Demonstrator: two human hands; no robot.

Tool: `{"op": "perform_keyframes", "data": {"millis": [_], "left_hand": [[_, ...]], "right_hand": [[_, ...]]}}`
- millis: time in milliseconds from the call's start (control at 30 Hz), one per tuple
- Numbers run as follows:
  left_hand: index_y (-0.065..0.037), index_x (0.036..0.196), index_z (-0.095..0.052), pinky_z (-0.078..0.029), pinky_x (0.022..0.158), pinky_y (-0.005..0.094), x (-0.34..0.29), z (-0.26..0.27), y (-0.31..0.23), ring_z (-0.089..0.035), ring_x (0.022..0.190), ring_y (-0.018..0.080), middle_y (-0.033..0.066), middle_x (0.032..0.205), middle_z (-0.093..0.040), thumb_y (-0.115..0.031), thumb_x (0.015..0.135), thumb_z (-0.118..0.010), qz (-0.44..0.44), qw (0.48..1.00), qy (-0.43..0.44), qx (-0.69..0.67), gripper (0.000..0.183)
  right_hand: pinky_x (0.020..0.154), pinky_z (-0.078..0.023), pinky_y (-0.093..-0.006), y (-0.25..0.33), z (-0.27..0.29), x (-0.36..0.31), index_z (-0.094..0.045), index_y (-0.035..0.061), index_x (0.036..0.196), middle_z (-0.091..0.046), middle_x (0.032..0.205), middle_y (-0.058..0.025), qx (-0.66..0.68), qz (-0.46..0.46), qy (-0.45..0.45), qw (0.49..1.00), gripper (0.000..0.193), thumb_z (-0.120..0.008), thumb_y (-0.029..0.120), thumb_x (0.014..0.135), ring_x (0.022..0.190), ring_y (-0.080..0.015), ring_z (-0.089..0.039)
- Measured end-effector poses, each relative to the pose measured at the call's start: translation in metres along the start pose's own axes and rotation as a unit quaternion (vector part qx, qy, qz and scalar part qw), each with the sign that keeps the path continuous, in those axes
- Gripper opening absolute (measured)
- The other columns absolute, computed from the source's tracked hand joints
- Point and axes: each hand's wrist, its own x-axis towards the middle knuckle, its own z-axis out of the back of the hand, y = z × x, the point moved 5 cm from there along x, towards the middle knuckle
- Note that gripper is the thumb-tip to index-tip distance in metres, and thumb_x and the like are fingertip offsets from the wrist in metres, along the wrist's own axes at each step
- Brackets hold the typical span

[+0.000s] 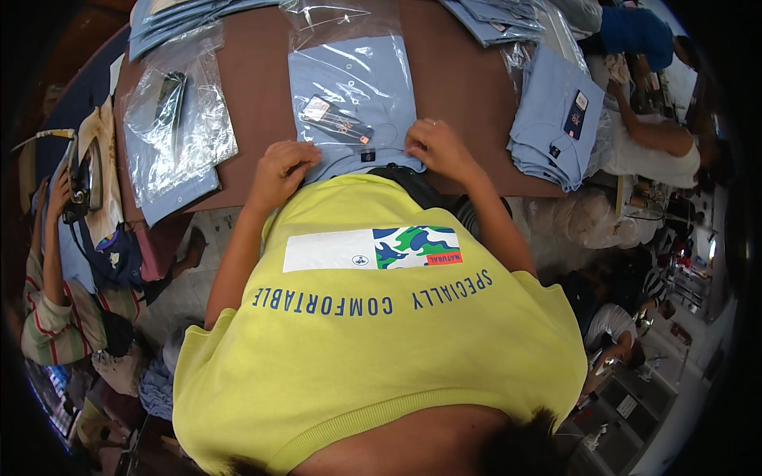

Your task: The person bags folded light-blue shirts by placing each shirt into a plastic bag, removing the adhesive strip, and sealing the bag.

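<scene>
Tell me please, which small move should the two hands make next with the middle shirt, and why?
Perhaps ease the shirt a little farther into the clear bag: loose plastic reaches past the shirt's far edge, and the left hand and right hand are at its near corners.

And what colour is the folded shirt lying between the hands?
The folded shirt is light blue; the head view shows it best.
</scene>
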Motion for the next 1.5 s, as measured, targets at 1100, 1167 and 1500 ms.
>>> {"op": "perform_keyframes", "data": {"millis": [1100, 1167, 1500], "left_hand": [[-0.006, 0.09, -0.061, -0.044, 0.072, 0.0341, -0.037, -0.028, -0.021, -0.057, 0.084, 0.022, 0.0063, 0.088, -0.059, -0.004, 0.073, -0.063, -0.04, 0.947, -0.073, 0.31, 0.017], [-0.006, 0.089, -0.061, -0.045, 0.069, 0.0353, -0.029, -0.024, -0.023, -0.057, 0.08, 0.023, 0.007, 0.085, -0.058, -0.003, 0.073, -0.062, -0.04, 0.941, -0.09, 0.323, 0.016], [-0.01, 0.087, -0.063, -0.046, 0.064, 0.0361, -0.001, -0.017, -0.011, -0.056, 0.073, 0.0237, 0.0052, 0.076, -0.055, -0.004, 0.072, -0.062, -0.048, 0.925, -0.172, 0.336, 0.017]], "right_hand": [[0.078, -0.041, -0.034, 0.028, -0.048, -0.036, -0.06, 0.0079, 0.082, -0.057, 0.085, -0.0019, -0.187, 0.024, -0.266, 0.945, 0.017, -0.058, 0.001, 0.067, 0.083, -0.0202, -0.055], [0.078, -0.041, -0.0341, 0.034, -0.047, -0.031, -0.059, 0.0084, 0.082, -0.054, 0.081, -0.0023, -0.198, 0.036, -0.299, 0.933, 0.017, -0.058, 0.001, 0.066, 0.08, -0.0207, -0.054], [0.071, -0.04, -0.036, 0.032, -0.034, -0.005, -0.056, 0.01, 0.081, -0.054, 0.082, -0.0037, -0.228, -0.006, -0.331, 0.916, 0.022, -0.058, -0.001, 0.063, 0.079, -0.0228, -0.053]]}}
